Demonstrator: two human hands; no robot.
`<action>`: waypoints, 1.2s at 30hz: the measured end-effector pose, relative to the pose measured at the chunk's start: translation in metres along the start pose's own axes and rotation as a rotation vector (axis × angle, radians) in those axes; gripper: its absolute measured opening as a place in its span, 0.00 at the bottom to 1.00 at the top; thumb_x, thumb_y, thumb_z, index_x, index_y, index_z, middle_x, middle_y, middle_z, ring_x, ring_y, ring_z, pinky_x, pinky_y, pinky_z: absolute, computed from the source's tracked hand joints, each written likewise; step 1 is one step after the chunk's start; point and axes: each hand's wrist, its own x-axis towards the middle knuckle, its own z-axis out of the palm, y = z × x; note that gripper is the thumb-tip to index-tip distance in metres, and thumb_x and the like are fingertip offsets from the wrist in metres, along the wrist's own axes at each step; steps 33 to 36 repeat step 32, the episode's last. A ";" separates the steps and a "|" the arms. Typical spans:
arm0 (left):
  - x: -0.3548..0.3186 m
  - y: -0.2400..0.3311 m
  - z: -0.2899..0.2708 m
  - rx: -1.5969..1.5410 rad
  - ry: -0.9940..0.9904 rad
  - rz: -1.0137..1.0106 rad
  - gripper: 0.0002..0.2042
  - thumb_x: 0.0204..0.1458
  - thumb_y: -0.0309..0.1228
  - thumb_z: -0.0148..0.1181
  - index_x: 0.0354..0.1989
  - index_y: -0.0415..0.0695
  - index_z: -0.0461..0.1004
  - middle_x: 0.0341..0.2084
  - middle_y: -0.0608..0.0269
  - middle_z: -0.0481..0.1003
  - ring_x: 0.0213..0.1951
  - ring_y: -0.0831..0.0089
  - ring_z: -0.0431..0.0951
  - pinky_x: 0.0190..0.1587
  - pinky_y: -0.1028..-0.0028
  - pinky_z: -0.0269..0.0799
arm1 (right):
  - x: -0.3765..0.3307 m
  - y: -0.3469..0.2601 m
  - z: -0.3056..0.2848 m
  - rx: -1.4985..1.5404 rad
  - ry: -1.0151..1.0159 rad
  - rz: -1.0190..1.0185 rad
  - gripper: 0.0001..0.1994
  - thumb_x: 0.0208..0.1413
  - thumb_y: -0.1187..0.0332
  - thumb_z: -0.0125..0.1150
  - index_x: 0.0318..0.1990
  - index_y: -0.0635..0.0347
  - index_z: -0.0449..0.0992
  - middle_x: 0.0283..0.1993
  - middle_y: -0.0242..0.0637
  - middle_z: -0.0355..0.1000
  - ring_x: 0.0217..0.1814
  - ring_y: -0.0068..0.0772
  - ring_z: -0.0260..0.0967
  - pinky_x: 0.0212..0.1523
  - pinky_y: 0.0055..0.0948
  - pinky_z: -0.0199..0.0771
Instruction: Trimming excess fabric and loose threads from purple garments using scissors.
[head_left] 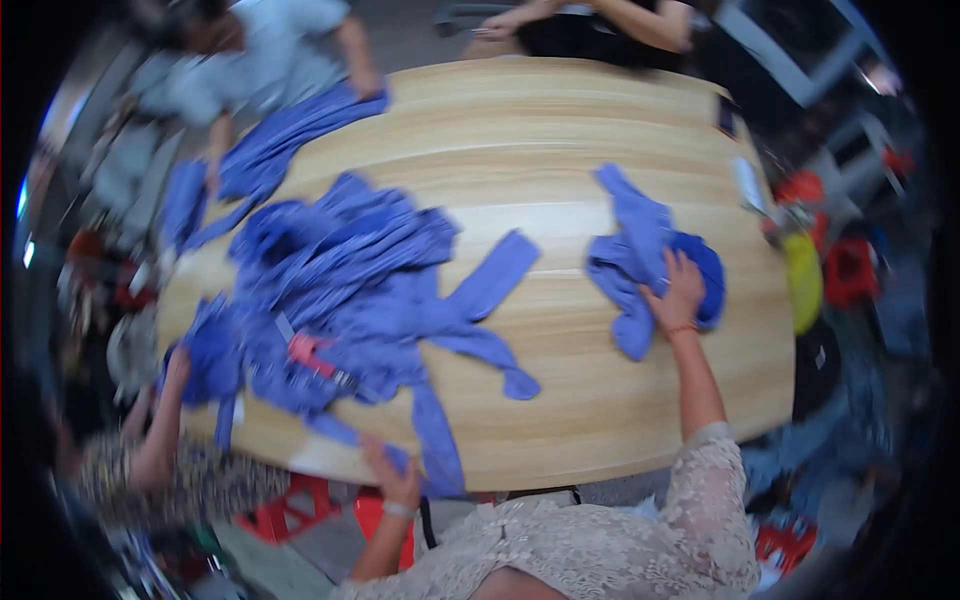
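Observation:
My right hand [680,293] rests with its fingers spread on a small blue garment [640,225], which lies loosely bunched on the right side of the table. Part of that garment, in a darker blue, shows beyond my fingers. My left hand [392,478] is at the near edge of the table, fingers stretched out, beside the hanging end of a blue fabric strip [437,440]. Motion blurs it, and I cannot tell whether it touches the fabric. A large heap of blue garments [345,250] spreads over the table's left half. A pink-handled tool [310,352] lies on the heap.
The wooden table [530,430] has a rounded edge. A person at the far left handles blue fabric [300,125]; another hand [178,365] at the left holds a blue piece. A phone [726,115] and a white packet [748,183] lie at the right edge. Red stools [290,510] stand below.

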 end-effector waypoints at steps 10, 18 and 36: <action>-0.021 0.051 0.068 0.341 -0.002 -0.170 0.42 0.50 0.52 0.57 0.70 0.46 0.48 0.70 0.50 0.46 0.71 0.53 0.41 0.66 0.40 0.29 | -0.018 0.012 0.036 0.026 0.051 -0.071 0.29 0.46 0.52 0.67 0.57 0.48 0.69 0.57 0.38 0.66 0.60 0.45 0.62 0.56 0.45 0.63; -0.013 0.060 0.082 0.215 0.053 -0.119 0.38 0.54 0.52 0.53 0.70 0.52 0.49 0.70 0.53 0.47 0.72 0.55 0.43 0.68 0.44 0.33 | -0.007 0.055 0.039 -0.040 -0.112 -0.034 0.29 0.52 0.51 0.61 0.60 0.54 0.67 0.57 0.46 0.66 0.59 0.50 0.64 0.56 0.44 0.66; -0.009 0.057 0.095 0.066 0.049 -0.125 0.39 0.53 0.51 0.54 0.70 0.50 0.48 0.70 0.51 0.45 0.72 0.53 0.38 0.69 0.47 0.25 | 0.001 0.089 0.056 0.316 -0.399 0.444 0.39 0.49 0.46 0.61 0.64 0.62 0.61 0.59 0.60 0.66 0.61 0.49 0.66 0.61 0.38 0.64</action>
